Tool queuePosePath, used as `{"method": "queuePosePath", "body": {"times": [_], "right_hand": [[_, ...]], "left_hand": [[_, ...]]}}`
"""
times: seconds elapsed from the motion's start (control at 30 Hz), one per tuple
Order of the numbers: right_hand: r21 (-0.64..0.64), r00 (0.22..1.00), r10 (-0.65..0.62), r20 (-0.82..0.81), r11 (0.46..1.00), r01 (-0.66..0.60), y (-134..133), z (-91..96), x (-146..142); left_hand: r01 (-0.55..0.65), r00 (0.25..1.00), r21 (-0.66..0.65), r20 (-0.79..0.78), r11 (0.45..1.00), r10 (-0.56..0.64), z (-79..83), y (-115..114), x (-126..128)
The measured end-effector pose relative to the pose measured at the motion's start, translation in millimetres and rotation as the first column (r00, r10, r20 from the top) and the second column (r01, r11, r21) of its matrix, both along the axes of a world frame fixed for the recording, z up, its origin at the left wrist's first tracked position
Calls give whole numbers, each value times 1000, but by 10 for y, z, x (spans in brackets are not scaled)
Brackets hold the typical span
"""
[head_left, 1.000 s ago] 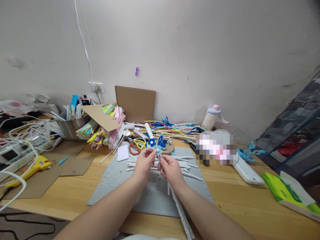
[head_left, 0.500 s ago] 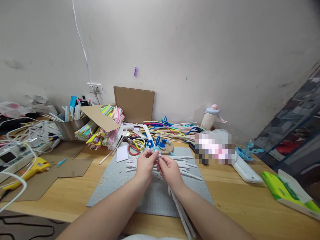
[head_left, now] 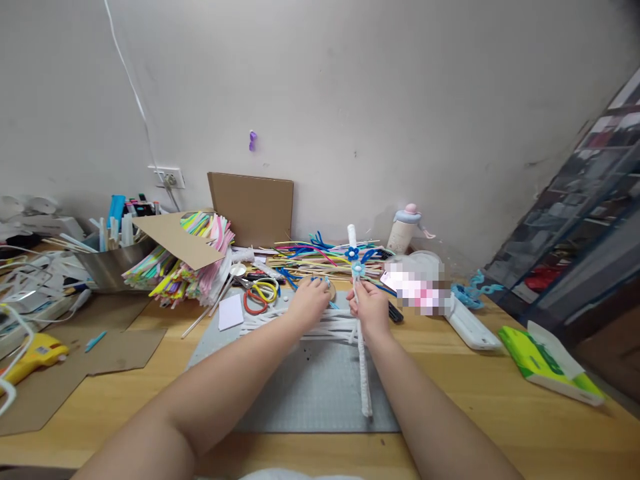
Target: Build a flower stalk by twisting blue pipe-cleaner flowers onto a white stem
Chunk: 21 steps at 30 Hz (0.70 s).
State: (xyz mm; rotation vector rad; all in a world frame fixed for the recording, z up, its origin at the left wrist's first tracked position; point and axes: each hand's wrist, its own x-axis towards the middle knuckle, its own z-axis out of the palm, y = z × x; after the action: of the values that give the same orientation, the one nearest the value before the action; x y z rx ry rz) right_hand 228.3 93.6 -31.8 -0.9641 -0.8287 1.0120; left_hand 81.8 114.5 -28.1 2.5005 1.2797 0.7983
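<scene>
My right hand [head_left: 371, 307] is closed around a white braided pipe-cleaner stem [head_left: 364, 373], which hangs down toward the mat. At its top, above my fingers, are a dark blue flower [head_left: 351, 253], a light blue flower [head_left: 358, 267] and a dark blue loop [head_left: 369, 255]. A white stick-like end [head_left: 351, 235] shows above them. My left hand [head_left: 311, 303] reaches over a small round brown disc [head_left: 332, 291] at the mat's far side. Its fingertips point away and down, so what they touch is hidden. White pipe cleaners [head_left: 280, 322] lie under both hands.
A grey cutting mat [head_left: 310, 387] covers the table's middle. Scissors [head_left: 260, 295], white paper [head_left: 231, 313] and bundled pipe cleaners [head_left: 175, 273] stand left. A yellow glue gun [head_left: 37, 353] lies far left. A bottle [head_left: 403, 230], white device [head_left: 473, 327] and tissue pack [head_left: 550, 363] are right.
My hands were together on the flowered stem. Now my left hand has let go and moved to the disc, while my right hand has carried the stem rightward and holds it upright.
</scene>
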Motion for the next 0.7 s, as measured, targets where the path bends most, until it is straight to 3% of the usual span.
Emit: {"method": "queuePosePath", "body": {"times": [0.17, 0.27, 0.37, 0.5, 0.6, 0.63, 0.67, 0.7], "right_hand": [[6, 1000, 13, 12, 1000, -13, 11, -39, -52], [-1, 1000, 26, 14, 1000, -26, 13, -53, -56], [4, 1000, 22, -4, 1000, -22, 0, -35, -52], [23, 996, 12, -85, 1000, -10, -30, 26, -50], [21, 993, 21, -114, 1000, -19, -57, 52, -79], [20, 993, 33, -115, 999, -31, -72, 53, -102], [19, 992, 50, -113, 999, -49, -93, 52, -133], [17, 991, 72, -109, 997, -71, -120, 49, -172]], "left_hand": [[132, 971, 76, -209, 988, -113, -165, 179, 285], [123, 967, 108, -236, 986, -95, -208, 247, 313], [60, 984, 157, -178, 986, -31, -128, 282, 275], [-114, 993, 238, 38, 964, 109, 176, 295, 193], [-263, 946, 232, 251, 937, 203, 431, 219, 117], [-291, 854, 106, 476, 951, 208, 492, 167, 92], [-232, 738, -41, 644, 972, 203, 532, 102, 67], [-98, 644, -185, 737, 978, 204, 551, 26, 43]]}}
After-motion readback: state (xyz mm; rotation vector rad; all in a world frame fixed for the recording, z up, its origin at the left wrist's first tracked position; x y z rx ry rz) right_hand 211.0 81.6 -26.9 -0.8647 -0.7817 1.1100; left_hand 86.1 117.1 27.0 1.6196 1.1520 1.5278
